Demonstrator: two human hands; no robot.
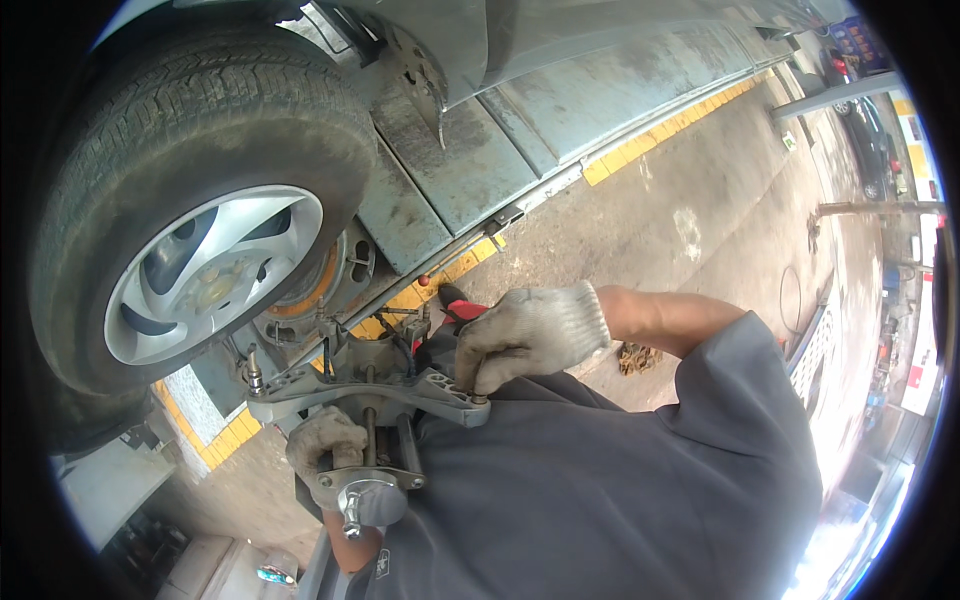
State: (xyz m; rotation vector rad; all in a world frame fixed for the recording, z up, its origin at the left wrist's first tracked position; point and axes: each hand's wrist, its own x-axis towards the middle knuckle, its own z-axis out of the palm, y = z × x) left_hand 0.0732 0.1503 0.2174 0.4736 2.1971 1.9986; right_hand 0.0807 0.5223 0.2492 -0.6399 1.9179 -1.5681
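Observation:
A grey metal wheel clamp (372,400) with rods and a crosspiece is held in front of my torso, beside the car's wheel (213,275). My left hand (328,450), in a soiled pale work glove, wraps its fingers round the clamp's lower part, near the rods. A round hub with a shiny metal stub (351,510) sits at the clamp's near end. My right hand (530,335), gloved too, pinches the peg at the clamp's right end. Another upright metal peg (254,375) stands at its left end. The right fingertips are partly hidden.
The tyre (200,120) stands on a grey ramp (470,165) with yellow-painted edges, near a round turn plate (350,262). The car's body panel (590,35) overhangs the ramp. A rusty heap (637,358) lies on the concrete floor, and a post (875,208) rises at the right.

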